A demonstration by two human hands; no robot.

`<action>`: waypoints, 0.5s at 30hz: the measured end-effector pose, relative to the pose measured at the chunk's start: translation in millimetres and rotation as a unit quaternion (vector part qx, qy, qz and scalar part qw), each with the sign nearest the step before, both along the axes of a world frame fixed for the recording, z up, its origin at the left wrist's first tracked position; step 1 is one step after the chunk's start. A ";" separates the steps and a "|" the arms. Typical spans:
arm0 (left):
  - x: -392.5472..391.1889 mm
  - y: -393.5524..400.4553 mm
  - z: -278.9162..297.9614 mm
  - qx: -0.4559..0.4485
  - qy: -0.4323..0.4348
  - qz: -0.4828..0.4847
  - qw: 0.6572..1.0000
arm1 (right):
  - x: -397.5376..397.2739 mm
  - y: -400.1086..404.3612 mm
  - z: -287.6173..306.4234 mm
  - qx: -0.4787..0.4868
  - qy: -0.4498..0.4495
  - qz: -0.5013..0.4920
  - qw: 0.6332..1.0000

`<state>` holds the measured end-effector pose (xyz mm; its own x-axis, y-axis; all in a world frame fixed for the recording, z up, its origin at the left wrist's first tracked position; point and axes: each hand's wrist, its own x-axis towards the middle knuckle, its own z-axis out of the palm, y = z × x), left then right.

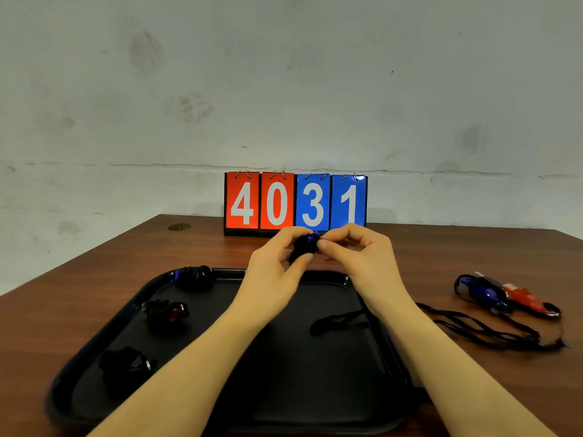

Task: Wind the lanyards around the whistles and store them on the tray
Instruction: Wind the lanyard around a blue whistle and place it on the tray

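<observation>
At frame centre, a blue whistle (308, 244) is pinched by both hands' fingers (325, 246) above the tray (372, 310) so its lanyard can be wound.

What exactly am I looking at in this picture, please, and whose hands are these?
There is no machine: a person wears a camera on the head, looking down at their own bare hands. The left hand and right hand together hold a blue whistle with its black lanyard wound round it. Below lies a black tray holding three wound whistles along its left side. On the wooden table to the right lie a blue and a red whistle, lanyards loose. A flip scoreboard behind reads 4031.
</observation>
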<state>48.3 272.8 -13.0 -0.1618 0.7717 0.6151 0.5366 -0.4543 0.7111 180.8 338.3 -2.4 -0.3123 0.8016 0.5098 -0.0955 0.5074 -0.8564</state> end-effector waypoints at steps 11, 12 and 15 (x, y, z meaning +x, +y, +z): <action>-2.4 -0.2 0.0 -0.023 0.008 -0.038 0.999 | 7.2 -0.9 6.5 -0.033 0.005 0.054 0.998; -2.2 -0.4 -0.4 -0.027 0.011 -0.036 0.999 | 7.7 -1.5 7.0 -0.024 -0.005 0.053 0.998; -1.8 -0.1 -2.1 -0.037 0.018 -0.037 0.998 | 8.5 -1.5 8.5 -0.013 -0.028 0.048 0.998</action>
